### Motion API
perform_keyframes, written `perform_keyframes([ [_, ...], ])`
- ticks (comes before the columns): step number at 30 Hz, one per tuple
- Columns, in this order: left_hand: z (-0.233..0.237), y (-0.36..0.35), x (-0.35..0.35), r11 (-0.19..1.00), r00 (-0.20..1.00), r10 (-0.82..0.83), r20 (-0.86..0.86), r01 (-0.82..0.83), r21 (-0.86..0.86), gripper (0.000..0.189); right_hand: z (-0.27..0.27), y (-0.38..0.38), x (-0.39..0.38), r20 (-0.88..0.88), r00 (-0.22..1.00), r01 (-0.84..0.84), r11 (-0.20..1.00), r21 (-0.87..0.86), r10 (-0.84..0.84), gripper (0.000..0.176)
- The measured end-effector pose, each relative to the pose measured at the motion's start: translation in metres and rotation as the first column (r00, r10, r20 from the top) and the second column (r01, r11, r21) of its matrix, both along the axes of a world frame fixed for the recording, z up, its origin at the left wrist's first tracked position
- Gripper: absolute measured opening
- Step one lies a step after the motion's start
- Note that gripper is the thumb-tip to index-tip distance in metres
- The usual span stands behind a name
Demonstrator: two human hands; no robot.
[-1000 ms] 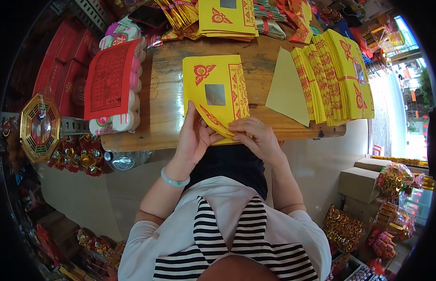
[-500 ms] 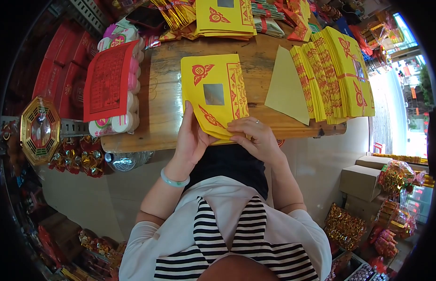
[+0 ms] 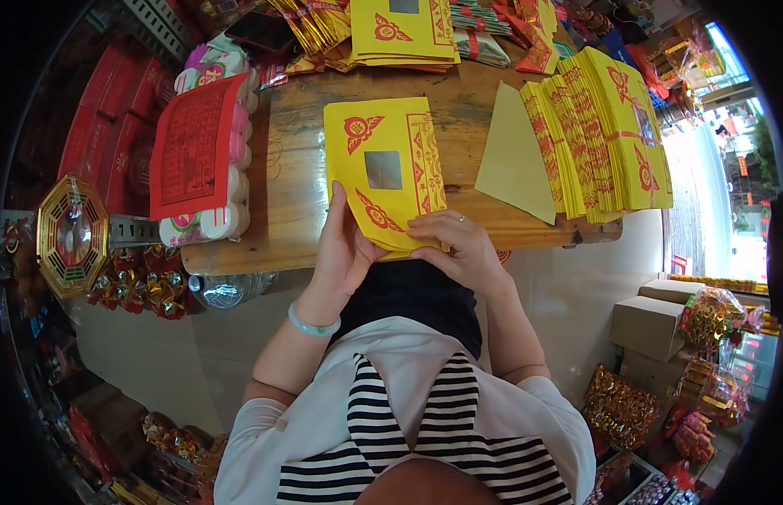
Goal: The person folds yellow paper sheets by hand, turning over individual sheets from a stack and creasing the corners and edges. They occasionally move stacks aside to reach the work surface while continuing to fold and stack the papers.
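Note:
A stack of yellow paper sheets (image 3: 400,126) with red print and a silver square lies at the table's near edge, in front of my body. My left hand (image 3: 344,244) is closed around its lower left corner, thumb on top and fingers underneath. My right hand (image 3: 459,244) grips the lower right corner, fingers across the top sheet; its thumb is at the near edge. To the right lies a plain pale yellow sheet (image 3: 516,160), beside a thick row of bundled yellow printed papers (image 3: 606,135).
The wooden table (image 3: 299,168) carries a red printed sheet (image 3: 194,147) over wrapped rolls (image 3: 227,220) at left. More yellow papers (image 3: 400,46) and a dark phone (image 3: 261,32) lie at the back. Cardboard boxes (image 3: 648,326) stand on the floor at right.
Almost nothing differs. The near edge of the yellow stack looks slightly more even, and both hands stay at the same corners.

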State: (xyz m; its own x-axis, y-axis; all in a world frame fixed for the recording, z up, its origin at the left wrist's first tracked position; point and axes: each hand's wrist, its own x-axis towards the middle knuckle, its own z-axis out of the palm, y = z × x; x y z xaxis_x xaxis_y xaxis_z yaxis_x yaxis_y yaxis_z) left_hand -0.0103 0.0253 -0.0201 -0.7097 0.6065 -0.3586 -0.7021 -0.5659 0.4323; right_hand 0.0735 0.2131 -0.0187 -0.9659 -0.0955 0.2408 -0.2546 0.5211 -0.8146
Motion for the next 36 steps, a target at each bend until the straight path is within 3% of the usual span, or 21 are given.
perform_keyframes([
  [25,-0.007,-0.001,-0.001,1.000,1.000,-0.013,0.007,0.013,-0.004,0.061,-0.007,0.003,0.000,0.010,1.000,0.016,1.000,-0.027,-0.015,0.020],
  [30,-0.009,-0.001,0.000,1.000,1.000,0.005,0.015,-0.005,0.026,0.060,-0.008,-0.001,-0.001,-0.075,0.997,0.035,0.999,0.004,-0.035,0.018],
  [36,-0.011,0.001,-0.001,0.999,0.998,0.049,0.034,-0.049,0.021,0.060,0.001,-0.012,0.005,0.041,0.978,0.207,0.977,-0.057,-0.205,0.020],
])
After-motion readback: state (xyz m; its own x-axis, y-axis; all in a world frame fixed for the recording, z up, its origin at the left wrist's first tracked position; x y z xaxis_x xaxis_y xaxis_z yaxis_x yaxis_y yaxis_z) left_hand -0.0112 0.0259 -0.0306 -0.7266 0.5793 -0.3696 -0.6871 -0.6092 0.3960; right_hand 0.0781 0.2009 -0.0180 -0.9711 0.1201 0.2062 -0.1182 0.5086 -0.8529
